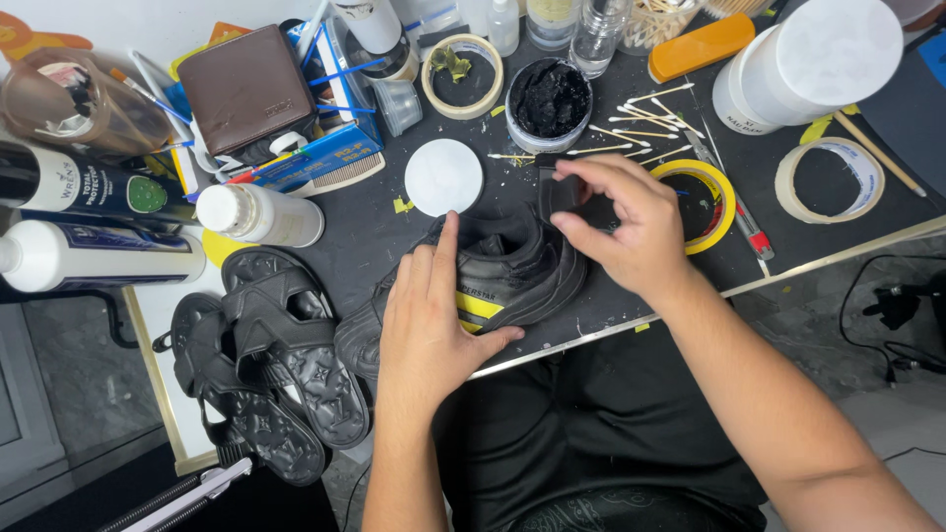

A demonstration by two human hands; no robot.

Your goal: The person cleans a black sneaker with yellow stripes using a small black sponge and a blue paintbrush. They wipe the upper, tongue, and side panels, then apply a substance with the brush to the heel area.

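While the head camera looks down on the dark worktop (611, 296), entries follow for this single view.

Shoe: black shoe (493, 281) with a yellow patch on its side, lying at frame centre near the worktop's front edge.
Left hand: left hand (429, 320) laid flat over the shoe's side, fingers spread, index finger reaching up to the collar; pressing, not clenched.
Right hand: right hand (631, 232) just right of centre, thumb and fingers pinched on a small black applicator (560, 189) held over the shoe's opening.
Jar: open jar of black paste (549, 101) above the hands, upper centre; its round white lid (443, 177) lies to the left, just beyond the left index fingertip.
Swabs: cotton swabs (645, 123) scattered right of the jar.
Tape: yellow tape roll (705, 202) partly under the right hand; paler roll (828, 179) further right.
Sandals: pair of black sandals (261, 360), lower left, just beside the shoe.
Bottles: white bottles (99, 256) at the left edge.
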